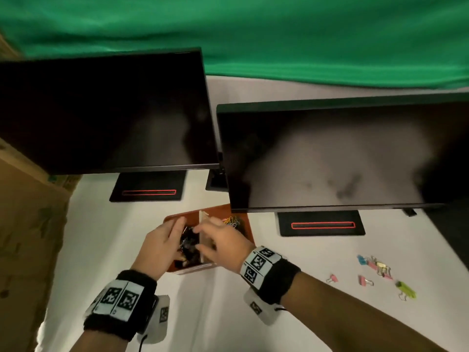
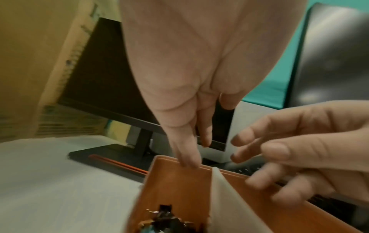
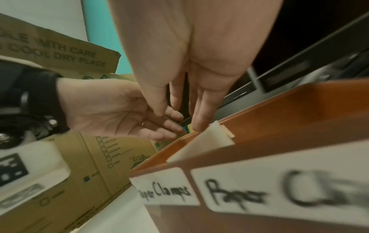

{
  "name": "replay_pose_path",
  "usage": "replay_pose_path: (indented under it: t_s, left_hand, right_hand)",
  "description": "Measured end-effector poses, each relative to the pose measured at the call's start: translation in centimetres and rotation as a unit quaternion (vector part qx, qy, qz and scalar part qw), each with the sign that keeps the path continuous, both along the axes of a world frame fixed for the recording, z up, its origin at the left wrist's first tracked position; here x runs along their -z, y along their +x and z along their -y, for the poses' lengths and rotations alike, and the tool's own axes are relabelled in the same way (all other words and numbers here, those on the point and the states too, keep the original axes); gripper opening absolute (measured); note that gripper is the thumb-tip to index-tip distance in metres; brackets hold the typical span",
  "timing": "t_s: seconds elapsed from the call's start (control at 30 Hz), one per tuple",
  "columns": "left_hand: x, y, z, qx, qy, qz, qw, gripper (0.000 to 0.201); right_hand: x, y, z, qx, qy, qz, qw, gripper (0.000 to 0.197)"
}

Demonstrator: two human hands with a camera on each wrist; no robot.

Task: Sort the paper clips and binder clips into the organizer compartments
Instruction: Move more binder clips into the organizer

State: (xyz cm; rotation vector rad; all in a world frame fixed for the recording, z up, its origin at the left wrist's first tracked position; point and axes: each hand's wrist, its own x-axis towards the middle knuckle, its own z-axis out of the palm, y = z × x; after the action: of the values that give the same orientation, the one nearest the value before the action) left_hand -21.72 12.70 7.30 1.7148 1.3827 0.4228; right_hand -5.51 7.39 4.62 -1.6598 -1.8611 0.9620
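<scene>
Centrally, an orange organizer (image 1: 243,224) sits on a white table (image 1: 106,250), just in front of two dark monitors. A pale divider (image 2: 221,197) splits it into two compartments. Black binder clips (image 1: 189,246) are heaped in the left compartment; colourful paper clips (image 1: 232,221) lie in the right one. On the organizer's near wall are two white labels, the left reading "Paper Clamps" (image 3: 165,190) and the right starting with "Paper" (image 3: 279,193), the rest blurred.

Both hands hover over the organizer's left compartment. The left hand (image 1: 162,246) has its fingers stretched out and loose, one fingertip touching the far rim in the left wrist view; it holds nothing that can be seen. The right hand (image 1: 218,243) reaches in from the right with fingers lightly bent and spread above the divider. Whether it pinches a clip cannot be told, as the pictures are blurred there.

To the right of the organizer, well apart from it, loose binder clips rest on the table: a cluster of blue, pink and gold ones (image 1: 375,266), two pink ones (image 1: 332,278) (image 1: 365,281) nearer the person, and a green one (image 1: 406,290) farthest right.

To the left of the organizer stand cardboard boxes (image 3: 60,47). Behind the monitors hangs a green cloth (image 1: 253,29).
</scene>
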Motion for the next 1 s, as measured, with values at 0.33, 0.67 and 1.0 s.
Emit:
replay_pose_path:
  t_s: [0.33,0.67,1.0]
  left_hand:
    - [4.1,16.6,9.5,0.321,0.071,0.018,0.944,0.024]
    - [12.2,25.8,16.1,0.362,0.033,-0.147,0.920,0.031]
    - [11.8,26.8,15.4,0.359,0.017,-0.152,0.921,0.032]
  right_hand:
    - [3.1,21.1,16.3,0.236,-0.129,0.196,0.943,0.048]
    - [6.8,31.0,28.0,0.267,-0.254,0.169,0.914,0.045]
    - [8.0,33.0,27.1,0.208,-0.241,0.110,0.942,0.035]
